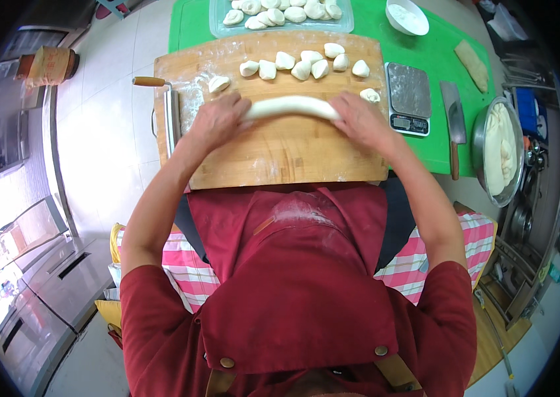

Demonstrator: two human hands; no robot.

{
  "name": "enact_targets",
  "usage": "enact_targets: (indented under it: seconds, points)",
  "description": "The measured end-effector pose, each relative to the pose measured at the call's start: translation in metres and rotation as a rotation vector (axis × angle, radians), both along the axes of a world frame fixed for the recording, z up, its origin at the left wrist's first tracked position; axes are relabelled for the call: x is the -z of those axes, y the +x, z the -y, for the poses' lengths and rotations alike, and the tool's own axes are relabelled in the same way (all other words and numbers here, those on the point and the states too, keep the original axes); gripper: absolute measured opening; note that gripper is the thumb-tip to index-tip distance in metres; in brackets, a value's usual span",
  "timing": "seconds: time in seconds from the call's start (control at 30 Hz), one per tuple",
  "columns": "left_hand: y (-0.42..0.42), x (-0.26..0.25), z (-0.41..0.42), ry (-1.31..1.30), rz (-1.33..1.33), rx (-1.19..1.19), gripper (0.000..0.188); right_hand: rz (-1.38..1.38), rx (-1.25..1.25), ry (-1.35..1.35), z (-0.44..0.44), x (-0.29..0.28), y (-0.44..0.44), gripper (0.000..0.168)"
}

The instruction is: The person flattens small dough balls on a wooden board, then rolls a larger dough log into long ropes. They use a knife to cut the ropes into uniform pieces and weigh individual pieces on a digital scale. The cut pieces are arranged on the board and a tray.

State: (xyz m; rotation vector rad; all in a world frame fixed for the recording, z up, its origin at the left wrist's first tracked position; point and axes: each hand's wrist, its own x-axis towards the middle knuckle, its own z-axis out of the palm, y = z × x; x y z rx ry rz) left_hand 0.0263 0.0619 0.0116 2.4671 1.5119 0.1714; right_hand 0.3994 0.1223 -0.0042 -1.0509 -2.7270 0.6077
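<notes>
A smooth white rope of dough [292,106] spans the space between my hands over a floured wooden board [280,154]. My left hand [220,119] grips its left end and my right hand [359,119] its right end. The rope bows slightly upward in the middle and is a little blurred; whether it touches the board I cannot tell. Several cut dough pieces [301,70] lie beyond it on the board. One more piece [219,84] sits above my left hand, and another [369,95] is beside my right hand. A metal rolling pin [171,116] with a wooden handle lies at the board's left side.
On the green table [369,44] are a plastic tray [280,31] of dough pieces, a white bowl [407,17] of flour, a digital scale [409,99], a cleaver [453,111] and a dough strip [472,65]. A steel bowl [479,149] holding dough stands at the right edge.
</notes>
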Motion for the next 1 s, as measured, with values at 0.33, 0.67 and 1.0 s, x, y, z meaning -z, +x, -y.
enact_targets:
  seconds: [0.33,0.67,1.0]
  points:
    - [0.028,-0.014,0.108,0.084,0.003,-0.409,0.047,0.035,0.186,0.218,0.121,-0.025,-0.011,0.055]
    - [0.077,0.023,0.027,0.285,0.089,-0.128,0.043,0.138,0.249,0.273,0.047,0.006,-0.063,0.063]
    - [0.008,0.025,0.068,0.2,0.058,-0.124,0.047,0.177,0.343,0.455,0.094,0.013,0.061,0.049]
